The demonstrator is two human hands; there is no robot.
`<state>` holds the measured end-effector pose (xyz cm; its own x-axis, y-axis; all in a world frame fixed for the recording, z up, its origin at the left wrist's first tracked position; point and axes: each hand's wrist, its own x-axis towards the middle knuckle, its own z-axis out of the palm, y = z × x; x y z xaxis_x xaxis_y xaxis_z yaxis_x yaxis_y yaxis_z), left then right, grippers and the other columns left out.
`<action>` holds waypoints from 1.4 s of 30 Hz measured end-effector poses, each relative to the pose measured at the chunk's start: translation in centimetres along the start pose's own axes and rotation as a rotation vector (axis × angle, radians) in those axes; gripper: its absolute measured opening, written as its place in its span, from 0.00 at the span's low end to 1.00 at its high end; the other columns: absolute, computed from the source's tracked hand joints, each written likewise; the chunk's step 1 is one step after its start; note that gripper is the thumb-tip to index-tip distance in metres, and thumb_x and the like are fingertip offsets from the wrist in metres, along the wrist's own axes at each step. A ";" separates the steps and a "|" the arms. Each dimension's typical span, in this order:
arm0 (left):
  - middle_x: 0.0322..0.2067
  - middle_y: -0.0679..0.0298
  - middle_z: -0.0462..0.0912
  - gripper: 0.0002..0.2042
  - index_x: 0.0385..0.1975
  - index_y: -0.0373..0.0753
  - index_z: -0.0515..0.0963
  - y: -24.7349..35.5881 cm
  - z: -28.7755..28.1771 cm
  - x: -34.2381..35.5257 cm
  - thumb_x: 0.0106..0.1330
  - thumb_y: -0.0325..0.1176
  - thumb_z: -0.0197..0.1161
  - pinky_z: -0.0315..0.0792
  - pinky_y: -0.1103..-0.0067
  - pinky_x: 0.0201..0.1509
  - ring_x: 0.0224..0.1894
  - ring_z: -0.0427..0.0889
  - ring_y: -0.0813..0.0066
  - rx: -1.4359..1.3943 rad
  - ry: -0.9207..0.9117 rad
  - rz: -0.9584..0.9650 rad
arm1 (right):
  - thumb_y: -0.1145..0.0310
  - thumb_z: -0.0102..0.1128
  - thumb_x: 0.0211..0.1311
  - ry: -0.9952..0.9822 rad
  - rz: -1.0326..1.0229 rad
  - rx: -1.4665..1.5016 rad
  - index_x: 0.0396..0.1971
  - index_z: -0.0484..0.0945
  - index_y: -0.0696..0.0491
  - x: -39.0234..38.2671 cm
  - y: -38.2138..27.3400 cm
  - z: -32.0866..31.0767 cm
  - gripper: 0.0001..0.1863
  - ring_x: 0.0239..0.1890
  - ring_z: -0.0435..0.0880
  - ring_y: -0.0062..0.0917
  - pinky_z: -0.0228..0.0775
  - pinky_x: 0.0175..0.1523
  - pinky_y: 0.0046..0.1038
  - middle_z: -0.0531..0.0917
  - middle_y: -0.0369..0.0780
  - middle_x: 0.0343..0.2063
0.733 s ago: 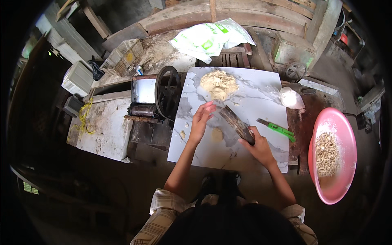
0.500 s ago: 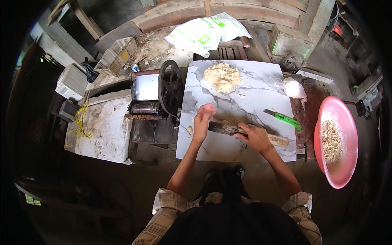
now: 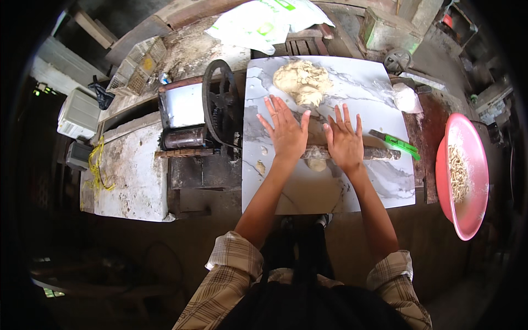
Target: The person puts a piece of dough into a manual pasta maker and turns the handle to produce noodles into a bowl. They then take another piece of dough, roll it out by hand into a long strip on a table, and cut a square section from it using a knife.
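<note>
A dark, flour-dusted wooden rolling pin (image 3: 379, 153) lies crosswise on the marble-patterned board (image 3: 308, 195). Over its left part my left hand (image 3: 287, 129) is laid flat with the fingers spread. My right hand (image 3: 346, 143) rests flat on the middle of the pin, fingers stretched apart. From under the pin, between my hands, a small piece of dough (image 3: 316, 164) shows; the rest of it is hidden. Beyond my fingertips sits a big lump of pale dough (image 3: 301, 80). To the right of my right hand is a green box cutter (image 3: 401, 146) with its blade out.
Left of the board stands a roller machine with a large dark wheel (image 3: 223, 104). On the right, a pink basin (image 3: 477, 165) holds cut noodle strips. A small white bag (image 3: 406, 98) lies by the board's right edge, and a white-and-green sack (image 3: 264, 25) lies behind it.
Both hands have opened flat and pushed forward over the rolling pin. The pin has rolled away from me and turned to lie more level. My view has shifted slightly.
</note>
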<state>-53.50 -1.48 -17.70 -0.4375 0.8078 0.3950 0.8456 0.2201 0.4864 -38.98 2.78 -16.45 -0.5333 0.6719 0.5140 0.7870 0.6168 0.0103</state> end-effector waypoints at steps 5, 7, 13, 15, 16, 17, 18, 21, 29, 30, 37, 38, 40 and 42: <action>0.67 0.45 0.49 0.34 0.64 0.22 0.47 -1.1 -1.8 -6.4 0.71 0.49 0.40 0.28 0.51 0.69 0.72 0.38 0.52 0.042 -0.108 0.058 | 0.63 0.45 0.64 -0.124 0.009 0.182 0.49 0.75 0.60 -5.2 -2.4 -2.8 0.20 0.64 0.64 0.36 0.52 0.68 0.37 0.71 0.46 0.57; 0.66 0.45 0.50 0.34 0.64 0.22 0.47 -1.3 -2.0 -6.6 0.71 0.48 0.40 0.28 0.50 0.68 0.71 0.40 0.52 0.016 -0.137 0.040 | 0.64 0.47 0.63 -0.107 0.002 0.157 0.50 0.74 0.61 -5.4 -3.2 -3.4 0.20 0.64 0.64 0.37 0.53 0.67 0.38 0.73 0.47 0.55; 0.66 0.42 0.51 0.34 0.63 0.20 0.47 -0.8 -0.1 0.6 0.71 0.47 0.42 0.30 0.48 0.68 0.71 0.39 0.51 -0.006 -0.059 0.013 | 0.62 0.42 0.66 -0.036 0.071 0.124 0.50 0.74 0.60 -0.1 -1.5 0.0 0.21 0.65 0.63 0.35 0.49 0.68 0.40 0.73 0.46 0.55; 0.66 0.41 0.50 0.34 0.63 0.20 0.47 -0.4 0.3 1.5 0.71 0.48 0.41 0.30 0.48 0.68 0.71 0.39 0.51 0.009 -0.014 0.003 | 0.62 0.42 0.67 -0.034 0.084 0.070 0.51 0.73 0.61 0.8 -1.0 0.8 0.22 0.65 0.62 0.35 0.48 0.69 0.40 0.72 0.46 0.57; 0.66 0.41 0.49 0.34 0.63 0.20 0.46 -0.6 0.4 1.7 0.71 0.47 0.41 0.30 0.48 0.68 0.71 0.39 0.51 0.005 -0.014 -0.009 | 0.61 0.42 0.67 -0.037 0.098 0.023 0.52 0.73 0.61 1.3 -1.0 1.1 0.22 0.66 0.61 0.35 0.48 0.69 0.40 0.70 0.46 0.58; 0.66 0.41 0.49 0.34 0.63 0.20 0.46 -0.8 0.5 1.9 0.71 0.47 0.40 0.30 0.48 0.68 0.71 0.38 0.51 0.000 -0.013 -0.019 | 0.61 0.42 0.67 -0.036 0.096 0.021 0.52 0.73 0.61 0.9 -1.2 0.9 0.22 0.66 0.61 0.35 0.48 0.69 0.40 0.70 0.46 0.58; 0.66 0.41 0.49 0.34 0.63 0.20 0.46 -1.0 0.1 1.0 0.71 0.47 0.40 0.30 0.48 0.68 0.71 0.38 0.51 -0.002 -0.010 -0.020 | 0.62 0.43 0.66 -0.070 0.080 0.043 0.52 0.72 0.61 -0.3 -1.8 0.3 0.22 0.66 0.61 0.35 0.49 0.69 0.40 0.69 0.47 0.59; 0.66 0.42 0.48 0.33 0.64 0.21 0.45 -1.3 -1.5 -4.3 0.72 0.45 0.40 0.28 0.50 0.68 0.71 0.37 0.51 -0.025 -0.102 0.062 | 0.63 0.43 0.65 -0.111 0.074 0.110 0.52 0.72 0.61 -4.6 -3.1 -1.6 0.21 0.65 0.62 0.36 0.50 0.68 0.40 0.69 0.47 0.59; 0.64 0.39 0.52 0.32 0.63 0.19 0.47 -0.7 0.2 0.1 0.71 0.43 0.42 0.31 0.49 0.68 0.71 0.41 0.50 -0.071 -0.063 -0.018 | 0.61 0.42 0.66 -0.027 0.097 0.124 0.51 0.73 0.62 0.3 -1.5 0.3 0.22 0.65 0.62 0.34 0.51 0.68 0.41 0.72 0.47 0.57; 0.64 0.39 0.52 0.32 0.63 0.19 0.47 -0.9 0.6 1.4 0.71 0.43 0.43 0.31 0.49 0.68 0.71 0.40 0.50 -0.028 -0.021 -0.026 | 0.61 0.42 0.66 -0.027 0.091 0.132 0.51 0.73 0.62 1.1 -1.5 1.0 0.22 0.65 0.62 0.34 0.51 0.68 0.41 0.72 0.47 0.57; 0.64 0.41 0.53 0.32 0.63 0.20 0.48 -0.9 -1.6 -5.0 0.70 0.43 0.44 0.31 0.49 0.68 0.71 0.41 0.51 0.030 -0.062 0.060 | 0.60 0.45 0.65 -0.147 0.083 0.152 0.52 0.73 0.61 -4.3 -2.8 -0.7 0.23 0.64 0.64 0.36 0.50 0.68 0.42 0.71 0.48 0.57; 0.64 0.41 0.54 0.32 0.63 0.20 0.48 -1.0 -2.1 -6.2 0.70 0.43 0.44 0.32 0.49 0.68 0.71 0.43 0.51 0.057 -0.091 0.071 | 0.61 0.45 0.65 -0.124 0.065 0.174 0.53 0.71 0.61 -5.2 -3.3 -1.5 0.23 0.64 0.64 0.37 0.50 0.68 0.41 0.71 0.48 0.56; 0.65 0.41 0.53 0.32 0.63 0.20 0.47 -1.2 -2.1 -6.2 0.70 0.43 0.44 0.30 0.49 0.68 0.71 0.41 0.51 0.027 -0.099 0.050 | 0.61 0.46 0.65 -0.107 0.050 0.196 0.54 0.70 0.61 -5.4 -3.5 -1.8 0.23 0.64 0.64 0.37 0.51 0.68 0.41 0.72 0.48 0.56; 0.65 0.41 0.52 0.32 0.63 0.21 0.47 -1.1 -1.8 -5.1 0.71 0.42 0.44 0.29 0.49 0.68 0.71 0.40 0.51 -0.006 -0.108 0.043 | 0.60 0.44 0.66 -0.243 0.069 0.202 0.56 0.68 0.61 -3.6 -2.6 -0.8 0.24 0.65 0.62 0.35 0.50 0.68 0.40 0.70 0.48 0.58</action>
<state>-52.72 -6.76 -18.85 -0.3655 0.8705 0.3296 0.8609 0.1815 0.4754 -38.82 -1.58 -17.62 -0.5585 0.7782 0.2872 0.7593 0.6190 -0.2008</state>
